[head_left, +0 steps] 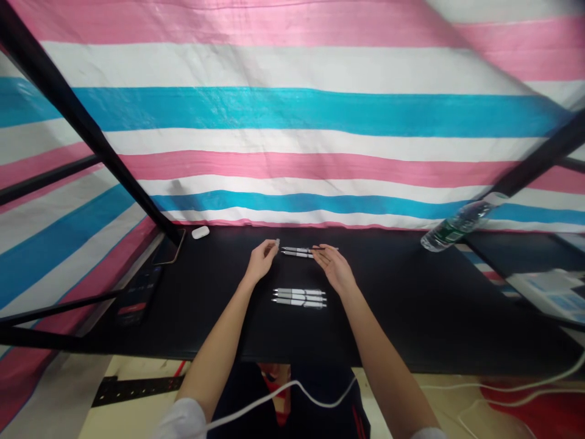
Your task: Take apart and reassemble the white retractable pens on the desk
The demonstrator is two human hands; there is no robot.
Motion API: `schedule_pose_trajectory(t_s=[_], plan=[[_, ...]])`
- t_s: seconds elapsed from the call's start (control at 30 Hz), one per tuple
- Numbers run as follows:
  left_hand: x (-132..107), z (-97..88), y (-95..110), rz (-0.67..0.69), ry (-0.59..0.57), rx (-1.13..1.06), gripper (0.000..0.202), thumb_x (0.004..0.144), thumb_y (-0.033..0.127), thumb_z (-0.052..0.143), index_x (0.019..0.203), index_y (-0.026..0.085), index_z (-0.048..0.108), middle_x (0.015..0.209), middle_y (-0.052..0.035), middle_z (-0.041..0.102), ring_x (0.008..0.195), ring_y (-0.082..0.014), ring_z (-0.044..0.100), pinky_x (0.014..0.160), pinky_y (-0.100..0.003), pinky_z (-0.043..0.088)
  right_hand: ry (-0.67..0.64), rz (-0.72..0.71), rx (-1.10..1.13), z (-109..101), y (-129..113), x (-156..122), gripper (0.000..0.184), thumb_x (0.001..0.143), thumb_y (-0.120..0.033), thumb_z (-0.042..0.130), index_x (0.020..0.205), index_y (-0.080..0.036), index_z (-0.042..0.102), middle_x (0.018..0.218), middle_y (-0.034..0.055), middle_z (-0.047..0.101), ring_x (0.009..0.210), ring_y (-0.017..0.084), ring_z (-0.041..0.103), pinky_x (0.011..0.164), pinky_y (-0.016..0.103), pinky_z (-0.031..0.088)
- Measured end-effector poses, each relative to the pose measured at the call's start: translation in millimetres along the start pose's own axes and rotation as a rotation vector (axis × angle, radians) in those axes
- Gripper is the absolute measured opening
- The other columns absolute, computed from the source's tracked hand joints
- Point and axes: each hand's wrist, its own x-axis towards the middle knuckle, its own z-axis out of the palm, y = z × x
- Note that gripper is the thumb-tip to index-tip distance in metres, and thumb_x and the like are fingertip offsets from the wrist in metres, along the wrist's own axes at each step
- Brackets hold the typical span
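Centrally, the head view shows a black table [393,305] and two bare forearms reaching over it.

Left hand [261,260]: nearly closed, fingers curled, thumb and forefinger pinching a small white piece [276,242] at the fingertips; too small to identify.

Right hand [331,268]: half open, fingers stretched toward the upper pens, tips beside a thin dark rod [325,249]. Whether it has hold of the rod cannot be told.

Upper pens [296,251]: two white pens with dark trim, lying side by side between the hands, nearly level across the table, the rod at their right end.

Lower pens [300,297]: about three white pens, stacked closely in a neat row, tips to the left, below and between the hands, touching neither.

Further left, near the table's far corner: a smartphone [169,247] at the edge and a white earbud case [200,232].

Right, past the table's edge: a clear plastic water bottle [458,225] with a green label, tilted.

Surroundings: a pink, white and blue striped tarpaulin [297,110] hangs behind a black metal frame [59,79]. A white cable [292,388] crosses the person's dark trousers [242,396].
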Motion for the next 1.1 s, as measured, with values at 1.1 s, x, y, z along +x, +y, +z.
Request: schedule_pose_trajectory(t_s=[1.1], plan=[[-6, 11.7, 5, 0.011, -0.170, -0.127, 0.029, 0.073, 0.040, 0.070, 0.090, 0.017, 0.071, 0.079, -0.0032, 0.062, 0.071, -0.0137, 0.053, 0.056, -0.022, 0.037, -0.024, 0.019, -0.063, 9, -2, -4, 0.025, 0.070, -0.036, 0.076, 0.089, -0.021, 0.068, 0.095, 0.0056, 0.074, 0.099, 0.024, 0.068, 0.102, 0.044, 0.046]])
